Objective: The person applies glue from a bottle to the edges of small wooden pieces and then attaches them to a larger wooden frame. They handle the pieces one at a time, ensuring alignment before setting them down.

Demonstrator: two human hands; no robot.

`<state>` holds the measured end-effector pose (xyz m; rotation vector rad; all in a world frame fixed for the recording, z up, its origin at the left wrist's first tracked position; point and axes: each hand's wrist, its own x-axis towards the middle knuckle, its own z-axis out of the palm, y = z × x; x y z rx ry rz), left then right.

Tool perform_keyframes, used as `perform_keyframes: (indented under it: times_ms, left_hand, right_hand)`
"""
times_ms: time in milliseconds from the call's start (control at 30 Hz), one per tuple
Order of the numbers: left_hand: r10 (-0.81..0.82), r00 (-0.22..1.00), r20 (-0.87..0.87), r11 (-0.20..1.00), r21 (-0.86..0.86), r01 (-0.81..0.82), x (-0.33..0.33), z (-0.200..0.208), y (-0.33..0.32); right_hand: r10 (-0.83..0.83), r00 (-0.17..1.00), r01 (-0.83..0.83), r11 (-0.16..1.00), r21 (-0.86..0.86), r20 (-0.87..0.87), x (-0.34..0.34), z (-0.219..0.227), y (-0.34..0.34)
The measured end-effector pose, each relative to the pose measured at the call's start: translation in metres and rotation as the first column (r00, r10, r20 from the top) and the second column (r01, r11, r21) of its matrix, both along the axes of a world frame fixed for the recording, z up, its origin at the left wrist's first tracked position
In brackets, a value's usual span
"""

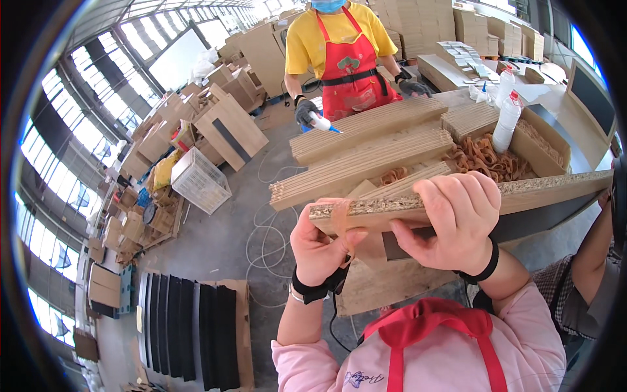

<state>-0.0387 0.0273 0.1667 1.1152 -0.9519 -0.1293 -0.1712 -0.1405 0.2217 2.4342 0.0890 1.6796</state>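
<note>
A long chipboard panel (385, 208) with a wood-look face and a rough, bare edge is held up in front of me. My left hand (317, 245) is at its left end, thumb and fingers closed on a tan rubber band (342, 219) that passes over the board's edge. Farther along, my right hand (457, 219) grips the same panel, fingers over the top edge and thumb against the near face. Behind it lie ribbed stacks of wood-coloured strips (366, 166) and a heap of tan rubber bands (493, 159).
Across the table, a co-worker in a red apron (353, 62) holds a white glue bottle (320, 121) in a gloved hand. Clear plastic bottles (506, 122) stand by an open carton (545, 147). Another person's arm (591, 245) is at right. Black panels (189, 330) lie lower left.
</note>
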Motion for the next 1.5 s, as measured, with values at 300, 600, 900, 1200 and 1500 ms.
perform_keyframes:
  times_ms: [300,600,900,1200,1500]
  left_hand:
    - [0.04,0.994,-0.106,0.999,0.013,-0.039,0.005,-0.004,0.018]
    - [0.057,0.99,-0.129,0.996,-0.064,-0.066,0.005,-0.005,0.013]
    - [0.107,0.985,-0.136,0.992,-0.057,-0.116,0.012,-0.008,0.015]
    - [0.077,0.971,-0.228,0.996,-0.033,-0.086,0.012,-0.005,0.014]
    - [0.079,0.991,-0.111,0.997,0.006,-0.079,0.017,-0.004,0.015]
  right_hand:
    - [0.048,0.999,-0.048,0.998,0.035,-0.018,0.012,0.001,0.015]
    - [0.073,0.997,-0.072,0.996,0.058,-0.021,0.023,0.002,0.016]
    - [0.079,0.996,-0.076,0.993,0.09,-0.037,0.029,0.0,0.019]
    - [0.065,0.996,-0.06,0.994,0.087,-0.059,0.035,0.002,0.018]
    - [0.053,0.996,-0.048,0.997,0.063,-0.072,0.035,0.007,0.019]
